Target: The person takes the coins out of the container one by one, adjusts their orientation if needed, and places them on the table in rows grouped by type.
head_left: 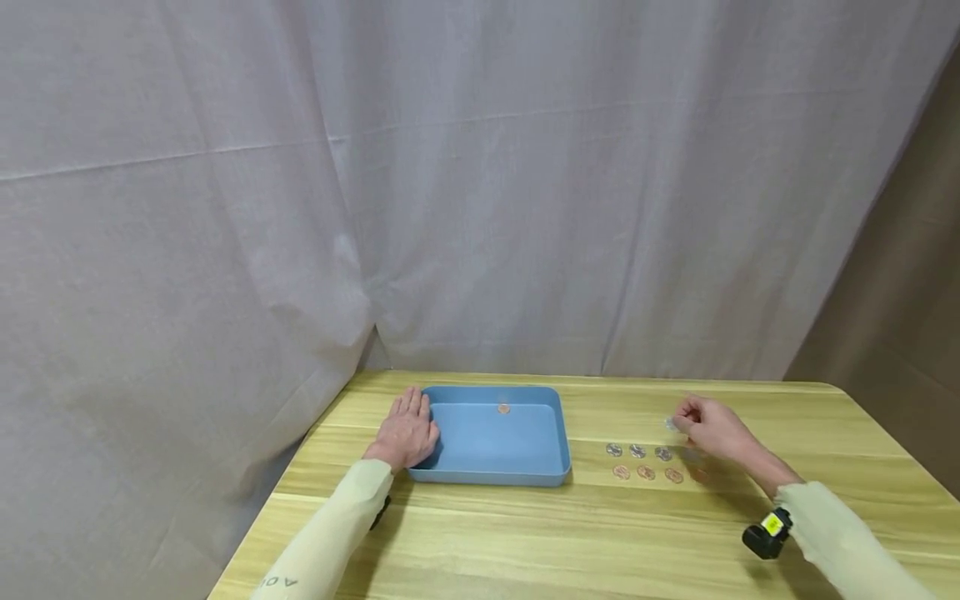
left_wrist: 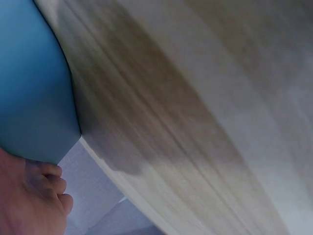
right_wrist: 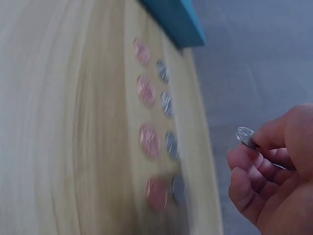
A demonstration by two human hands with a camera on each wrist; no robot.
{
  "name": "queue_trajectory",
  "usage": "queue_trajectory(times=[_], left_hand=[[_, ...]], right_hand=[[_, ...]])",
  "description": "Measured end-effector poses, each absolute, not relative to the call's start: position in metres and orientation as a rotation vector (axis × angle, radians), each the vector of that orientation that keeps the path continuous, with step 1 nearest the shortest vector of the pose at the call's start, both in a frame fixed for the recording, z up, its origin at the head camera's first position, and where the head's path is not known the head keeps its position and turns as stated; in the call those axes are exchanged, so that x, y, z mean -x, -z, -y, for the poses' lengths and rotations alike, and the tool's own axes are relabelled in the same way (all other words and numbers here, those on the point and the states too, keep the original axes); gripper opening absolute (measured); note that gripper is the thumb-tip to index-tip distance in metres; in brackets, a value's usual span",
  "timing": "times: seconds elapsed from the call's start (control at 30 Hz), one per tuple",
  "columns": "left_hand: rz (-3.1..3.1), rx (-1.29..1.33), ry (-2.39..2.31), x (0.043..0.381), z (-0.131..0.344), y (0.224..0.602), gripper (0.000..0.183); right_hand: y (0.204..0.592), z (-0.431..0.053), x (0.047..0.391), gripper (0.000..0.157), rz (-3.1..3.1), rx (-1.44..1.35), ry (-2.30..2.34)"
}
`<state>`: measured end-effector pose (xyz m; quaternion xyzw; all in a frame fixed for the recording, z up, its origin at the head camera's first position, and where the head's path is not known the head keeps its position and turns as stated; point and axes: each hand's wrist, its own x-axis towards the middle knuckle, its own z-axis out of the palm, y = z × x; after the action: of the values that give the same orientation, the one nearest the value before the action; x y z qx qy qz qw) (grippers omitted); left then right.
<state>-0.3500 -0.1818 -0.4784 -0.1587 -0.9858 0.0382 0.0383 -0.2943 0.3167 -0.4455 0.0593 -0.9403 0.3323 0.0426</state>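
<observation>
My right hand (head_left: 714, 429) is raised over the table and pinches a silver coin (right_wrist: 244, 136) between thumb and fingertips. Below it lie two rows of coins: silver ones (head_left: 637, 451) in the far row, copper ones (head_left: 646, 472) in the near row. In the right wrist view each row has several coins, the last pair in the hand's shadow. My left hand (head_left: 407, 431) rests with straight fingers on the left rim of a blue tray (head_left: 495, 442). One copper coin (head_left: 503, 408) is inside the tray, by its far wall.
The wooden table (head_left: 570, 533) extends in front of and right of the tray. Behind its far edge hangs a grey curtain (head_left: 495, 208); a brown curtain (head_left: 892, 275) stands at the right. A black wrist camera (head_left: 767, 536) is strapped at the right sleeve.
</observation>
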Motion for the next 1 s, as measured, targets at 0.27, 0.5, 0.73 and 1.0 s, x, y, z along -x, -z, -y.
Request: queue_trajectory(times=[0.27,0.5,0.73,1.0], left_hand=[[3.030,0.484,-0.129,0.348,0.181,0.476,0.061],[3.024,0.479,-0.139,0.348,0.181,0.477,0.061],[3.013,0.475,-0.135,0.348,0.180,0.477,0.060],[3.018,0.476,-0.149,0.347,0.180,0.476,0.060]], right_hand=[[0.455,-0.341,0.290,0.015,2.926,-0.127,-0.998],[0.462,-0.359,0.288,0.017,2.954,-0.057,-1.021],[0.472,-0.372,0.287,0.014,2.987,-0.042,-1.010],[0.480,-0.382,0.285,0.014,3.011,-0.005,-1.016]])
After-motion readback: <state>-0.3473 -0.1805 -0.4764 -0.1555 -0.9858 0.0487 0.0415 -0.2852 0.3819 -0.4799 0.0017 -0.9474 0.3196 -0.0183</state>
